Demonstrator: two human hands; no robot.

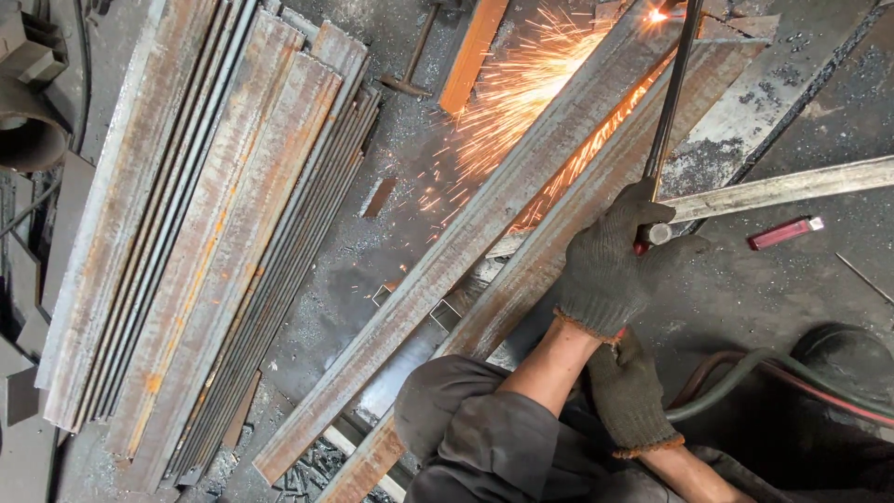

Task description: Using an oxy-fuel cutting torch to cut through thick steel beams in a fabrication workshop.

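Left hand (605, 270) gloved, fingers clenched around the cutting torch (666, 121) shaft; right hand (629, 391) just below it, gloved, grasping the torch's rear end. Torch runs up and away from the fingers, tip at the far end of the rusty steel bars (521, 242), sparks (521, 102) spraying left. Hoses (764, 373) trail right of the right hand. Red lighter (785, 232) lies right of the left fingers.

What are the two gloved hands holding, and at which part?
Both hold the cutting torch: the left hand at its valve end, the right hand lower on the handle.
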